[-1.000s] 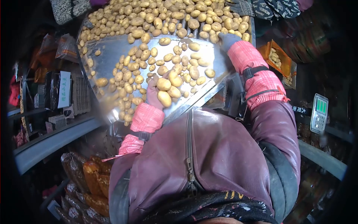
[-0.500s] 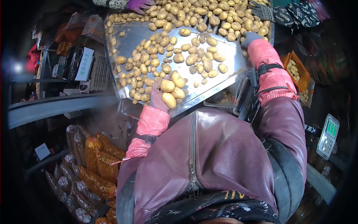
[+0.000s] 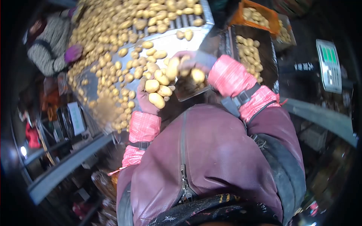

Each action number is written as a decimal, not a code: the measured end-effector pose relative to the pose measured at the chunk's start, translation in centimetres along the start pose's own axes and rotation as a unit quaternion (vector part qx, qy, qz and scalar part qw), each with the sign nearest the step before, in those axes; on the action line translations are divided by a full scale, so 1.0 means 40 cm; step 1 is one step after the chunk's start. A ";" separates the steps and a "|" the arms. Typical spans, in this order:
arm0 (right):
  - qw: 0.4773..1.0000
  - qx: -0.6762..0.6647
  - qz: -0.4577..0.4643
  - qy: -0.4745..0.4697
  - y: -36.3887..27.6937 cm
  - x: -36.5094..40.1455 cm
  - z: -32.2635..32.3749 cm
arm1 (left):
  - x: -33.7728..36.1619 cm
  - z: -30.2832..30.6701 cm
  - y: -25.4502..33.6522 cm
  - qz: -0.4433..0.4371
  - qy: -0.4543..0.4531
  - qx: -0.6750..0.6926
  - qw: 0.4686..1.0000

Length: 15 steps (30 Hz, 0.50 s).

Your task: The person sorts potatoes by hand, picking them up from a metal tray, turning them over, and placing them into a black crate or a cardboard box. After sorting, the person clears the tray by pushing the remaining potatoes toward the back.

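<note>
Several potatoes [image 3: 152, 86] rest in my gloved left hand [image 3: 144, 101], its fingers curled around them at the near edge of the metal sorting table [image 3: 190, 41]. My gloved right hand [image 3: 203, 61] is smeared by motion and sits just right of the left one. Pale potatoes [image 3: 197, 75] show under and between its fingers, so it appears to be gripping some. Loose potatoes [image 3: 113, 71] of mixed sizes lie on the metal behind my hands. Below the right hand, a container [image 3: 183, 95] is partly hidden.
A dark-lined crate of potatoes [image 3: 249, 56] stands to the right, with an orange-lined crate [image 3: 238, 17] beyond it. A scale [image 3: 329, 66] with a green display is at far right. At the left, a co-worker's purple-gloved hand [image 3: 73, 53] reaches to the pile.
The view has swung to the right. My right hand has come from the far pile back beside my left hand, now with potatoes. My left hand still holds its potatoes.
</note>
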State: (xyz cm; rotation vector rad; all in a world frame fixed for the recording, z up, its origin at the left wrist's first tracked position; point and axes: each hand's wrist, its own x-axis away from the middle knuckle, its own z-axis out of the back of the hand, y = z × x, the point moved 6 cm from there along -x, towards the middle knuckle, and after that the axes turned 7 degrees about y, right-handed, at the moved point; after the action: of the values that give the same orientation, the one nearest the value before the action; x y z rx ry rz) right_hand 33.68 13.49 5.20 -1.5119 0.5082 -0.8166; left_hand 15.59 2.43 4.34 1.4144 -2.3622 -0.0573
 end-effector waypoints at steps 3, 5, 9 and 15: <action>0.985 -0.172 -0.029 0.014 0.056 0.135 -0.030 | -0.059 -0.093 -0.106 0.012 0.138 -0.077 0.987; 0.971 -0.226 -0.060 0.057 0.070 0.243 -0.004 | -0.087 -0.106 -0.178 0.067 0.198 -0.101 0.973; 0.926 -0.334 -0.092 0.150 0.079 0.407 0.070 | -0.174 -0.133 -0.294 0.205 0.124 -0.159 0.958; 0.893 -0.340 -0.046 0.291 0.087 0.587 0.238 | -0.350 -0.243 -0.467 0.298 0.031 -0.211 0.930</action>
State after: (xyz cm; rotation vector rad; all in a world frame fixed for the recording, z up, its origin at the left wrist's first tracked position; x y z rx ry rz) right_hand 56.52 2.12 6.62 -1.9234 1.2774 -1.2579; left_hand 40.48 6.81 4.80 0.4691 -2.4279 -0.3250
